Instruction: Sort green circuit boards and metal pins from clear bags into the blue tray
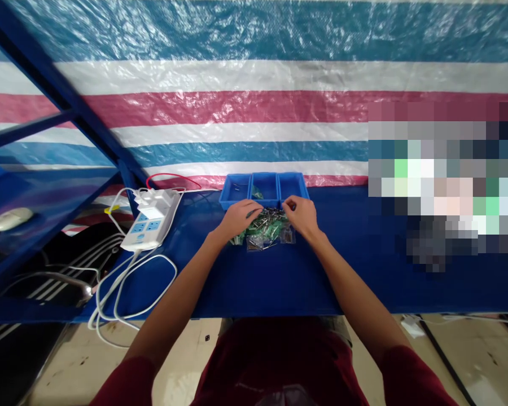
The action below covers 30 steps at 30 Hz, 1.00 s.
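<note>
A heap of small metal screws or pins lies on the blue table among green pieces and small clear plastic bags. At the heap's left edge is my left hand, its fingers bent together over the pieces; what they grip, if anything, is too small to make out. My right hand is on the right side of the heap, thumb and fingertips drawn into a pinch whose contents I cannot make out. Just behind both hands stands a blue tray with three compartments; a few thin pieces lie in its left one, green ones in the middle.
A white power strip with plugged-in adapters sits on the left, its white cables looping over the table's front edge. A blue metal frame rises at the left. Striped plastic sheeting hangs behind. The far right is pixelated.
</note>
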Tool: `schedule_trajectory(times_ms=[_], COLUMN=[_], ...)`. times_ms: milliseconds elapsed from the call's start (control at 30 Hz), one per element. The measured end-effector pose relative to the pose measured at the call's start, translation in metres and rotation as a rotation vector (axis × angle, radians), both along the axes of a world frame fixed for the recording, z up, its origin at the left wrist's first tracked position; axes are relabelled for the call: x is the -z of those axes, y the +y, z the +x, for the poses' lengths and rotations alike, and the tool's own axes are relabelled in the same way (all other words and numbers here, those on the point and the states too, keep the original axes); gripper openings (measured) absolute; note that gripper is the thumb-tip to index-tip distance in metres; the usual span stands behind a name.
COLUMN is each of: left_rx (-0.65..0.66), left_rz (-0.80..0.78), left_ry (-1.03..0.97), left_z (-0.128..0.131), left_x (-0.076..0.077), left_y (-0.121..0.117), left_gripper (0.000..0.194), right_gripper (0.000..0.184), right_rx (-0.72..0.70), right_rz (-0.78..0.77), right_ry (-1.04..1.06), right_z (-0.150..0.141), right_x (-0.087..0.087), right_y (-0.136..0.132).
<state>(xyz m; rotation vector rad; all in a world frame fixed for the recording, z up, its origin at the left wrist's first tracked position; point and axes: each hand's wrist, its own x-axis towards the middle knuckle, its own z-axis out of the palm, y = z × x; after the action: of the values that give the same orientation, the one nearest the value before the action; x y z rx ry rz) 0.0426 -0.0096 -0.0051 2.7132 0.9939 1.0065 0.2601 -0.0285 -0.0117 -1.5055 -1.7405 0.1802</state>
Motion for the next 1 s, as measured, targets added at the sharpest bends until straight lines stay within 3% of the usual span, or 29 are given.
schedule_trajectory(times_ms=[100, 233, 600, 733, 1000], left_rx=[-0.003, 0.009, 0.029, 0.036, 0.022], left_rz=[0.024, 0.069, 0.248, 0.271, 0.306], left_ry=[-0.059, -0.044, 0.179, 0.180, 0.185], left_z=[-0.001, -0.002, -0.005, -0.004, -0.003], left_x=[0.003, 0.001, 0.006, 0.006, 0.011], left_y=[-0.006, -0.008, -0.006, -0.007, -0.007], left_gripper=[0.027, 0.025, 0.028, 0.027, 0.027], right_gripper=[0.010, 0.012, 0.031, 0.022, 0.016], right_rx=[-0.096, -0.204, -0.125, -0.144, -0.165], right_rz=[-0.179, -0.273, -0.602, -0.646, -0.593], right_ry=[-0.142, -0.268, -0.572, -0.613, -0.701], right_z=[0.012, 0.021, 0.013, 0.009, 0.004], right_x=[-0.002, -0.004, -0.030, -0.031, -0.030], right_y=[0.002, 0.001, -0.014, -0.014, -0.014])
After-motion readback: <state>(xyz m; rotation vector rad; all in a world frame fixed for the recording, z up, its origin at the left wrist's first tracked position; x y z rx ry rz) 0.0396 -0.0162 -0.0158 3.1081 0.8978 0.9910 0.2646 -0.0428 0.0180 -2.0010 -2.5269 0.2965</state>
